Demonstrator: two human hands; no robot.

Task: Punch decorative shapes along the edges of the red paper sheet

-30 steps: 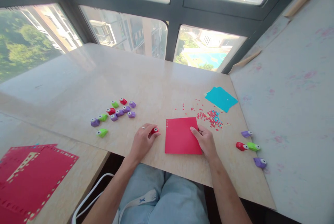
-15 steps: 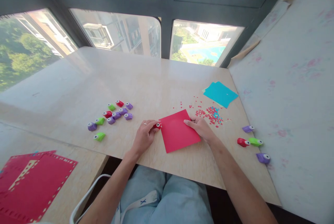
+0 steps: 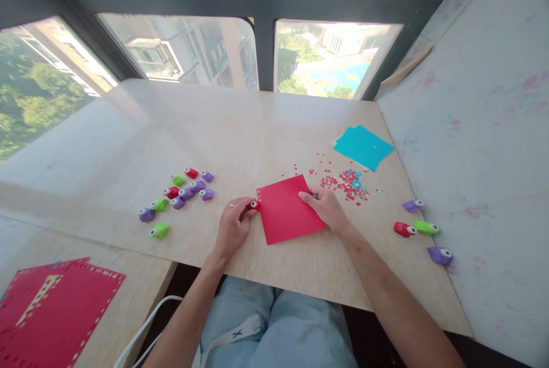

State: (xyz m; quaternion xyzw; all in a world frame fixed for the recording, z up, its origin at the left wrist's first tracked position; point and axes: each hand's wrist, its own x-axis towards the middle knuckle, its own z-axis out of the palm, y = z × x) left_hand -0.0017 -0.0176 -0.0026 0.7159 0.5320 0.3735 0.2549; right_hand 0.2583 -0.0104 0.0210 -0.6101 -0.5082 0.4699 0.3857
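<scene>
A red paper square [image 3: 286, 212] lies tilted on the beige table [image 3: 240, 139] in front of me. My left hand [image 3: 232, 226] is closed around a small red punch [image 3: 253, 205], which sits at the paper's left edge. My right hand [image 3: 326, 208] rests on the paper's right side with fingers pinching its edge. Small holes run along the paper's upper left edge. Red and blue paper bits [image 3: 346, 182] lie scattered just right of my right hand.
Several purple, green and red punches [image 3: 182, 193] cluster to the left; more punches [image 3: 420, 229] lie at the right. Blue paper sheets [image 3: 363, 147] sit at the far right. Punched red sheets [image 3: 51, 311] lie on the lower left surface. Windows stand behind the table.
The red paper has been turned counter-clockwise and slid slightly away from me. My left hand brought the red punch up against the paper's left edge. The view tipped a little lower.
</scene>
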